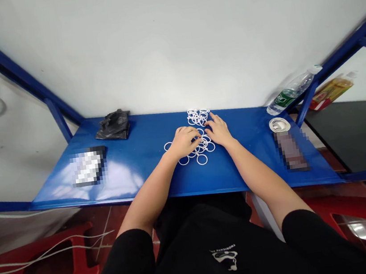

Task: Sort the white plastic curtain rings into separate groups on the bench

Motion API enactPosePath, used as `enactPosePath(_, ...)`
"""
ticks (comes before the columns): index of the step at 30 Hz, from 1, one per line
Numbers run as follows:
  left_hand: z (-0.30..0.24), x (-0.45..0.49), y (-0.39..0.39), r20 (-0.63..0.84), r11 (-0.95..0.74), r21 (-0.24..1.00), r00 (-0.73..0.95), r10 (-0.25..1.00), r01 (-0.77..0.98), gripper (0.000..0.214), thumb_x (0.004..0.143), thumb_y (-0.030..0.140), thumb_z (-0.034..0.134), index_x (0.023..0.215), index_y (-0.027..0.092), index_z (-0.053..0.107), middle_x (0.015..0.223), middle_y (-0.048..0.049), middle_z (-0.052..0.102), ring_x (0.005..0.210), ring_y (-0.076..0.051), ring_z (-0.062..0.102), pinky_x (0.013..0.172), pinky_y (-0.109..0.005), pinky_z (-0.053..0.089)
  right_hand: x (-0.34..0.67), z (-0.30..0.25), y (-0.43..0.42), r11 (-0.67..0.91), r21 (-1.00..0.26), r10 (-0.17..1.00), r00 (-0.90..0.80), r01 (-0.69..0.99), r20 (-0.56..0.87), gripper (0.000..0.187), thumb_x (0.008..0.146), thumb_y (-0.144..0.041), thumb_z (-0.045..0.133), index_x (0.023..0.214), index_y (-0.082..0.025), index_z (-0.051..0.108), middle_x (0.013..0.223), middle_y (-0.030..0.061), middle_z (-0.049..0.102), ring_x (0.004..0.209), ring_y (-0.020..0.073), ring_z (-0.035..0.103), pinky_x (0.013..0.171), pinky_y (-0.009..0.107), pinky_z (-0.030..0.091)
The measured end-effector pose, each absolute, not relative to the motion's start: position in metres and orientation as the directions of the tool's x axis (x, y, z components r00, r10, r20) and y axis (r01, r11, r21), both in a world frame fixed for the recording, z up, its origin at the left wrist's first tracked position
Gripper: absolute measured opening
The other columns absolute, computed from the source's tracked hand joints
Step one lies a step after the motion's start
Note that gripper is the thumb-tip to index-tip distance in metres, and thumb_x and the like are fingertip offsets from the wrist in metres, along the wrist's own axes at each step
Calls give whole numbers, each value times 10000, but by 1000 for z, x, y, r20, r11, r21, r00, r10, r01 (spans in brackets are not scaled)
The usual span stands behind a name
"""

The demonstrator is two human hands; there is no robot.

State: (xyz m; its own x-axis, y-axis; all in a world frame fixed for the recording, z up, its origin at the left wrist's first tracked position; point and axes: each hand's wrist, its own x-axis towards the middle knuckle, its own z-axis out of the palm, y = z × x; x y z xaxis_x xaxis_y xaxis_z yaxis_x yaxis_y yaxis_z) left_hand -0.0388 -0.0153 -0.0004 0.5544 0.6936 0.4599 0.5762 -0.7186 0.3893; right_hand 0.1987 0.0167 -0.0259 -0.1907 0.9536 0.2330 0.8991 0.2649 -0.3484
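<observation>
A loose group of white plastic rings (202, 159) with small tabs lies on the blue tabletop in front of me. My left hand (183, 141) is curled over this group from the left, thumb and fingertips closing on a white ring; the fingers partly cover it. My right hand (219, 131) rests at the group's right side, fingers apart and holding nothing that I can see. Its index finger reaches toward a second, tighter cluster of white rings (197, 117) near the wall. Several rings overlap one another.
A black plastic bag (114, 124) and a blurred-out dark-edged object (89, 166) lie on the left. At the right are a clear water bottle (291, 91), a coiled white cable (279, 124) and a blurred-out phone-like object (291, 150). Blue metal bars frame the tabletop.
</observation>
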Motion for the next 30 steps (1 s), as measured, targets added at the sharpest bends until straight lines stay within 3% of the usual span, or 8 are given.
enactPosePath(6,-4,-40,-13,444,-709,392,554,704,586,130,1033,302,644,1048,236,755,1170,-44,787,1103,-232,702,1043,-442,441,199,-28,15,315,-366,921,-189,876,341,110,967,-274,656,977,-230,756,1505,135,633,1427,396,525,1180,650,434)
enactPosePath(16,-4,-41,-9,594,-689,497,372,713,528,343,1096,395,548,1347,215,699,1111,-79,793,1046,-230,729,988,-428,546,179,1,-27,630,-441,713,-253,639,654,148,1046,-344,580,1016,-256,695,1408,117,646,1336,322,590,1134,578,512)
enactPosePath(20,-2,-41,-11,629,-686,554,302,716,471,370,1117,421,503,1352,211,696,1112,-90,791,1012,-212,735,946,-384,577,173,5,-35,714,-460,679,-363,528,639,192,1067,-369,533,1014,-260,682,1398,113,650,1321,297,616,1101,541,552)
enactPosePath(24,1,-40,-16,643,-695,567,289,709,443,344,1111,445,526,1258,214,734,1108,-92,794,979,-199,732,934,-373,586,174,5,-35,655,-542,749,-357,526,558,262,1088,-423,467,1044,-274,678,1362,112,683,1305,292,637,1107,534,550)
enactPosePath(30,4,-40,-17,658,-711,518,309,686,475,327,1098,457,566,1166,216,777,949,-67,786,896,-187,719,871,-355,577,176,3,-37,537,-722,835,-149,437,530,379,1095,-568,434,1058,-276,671,1013,67,761,910,241,737,875,430,609)
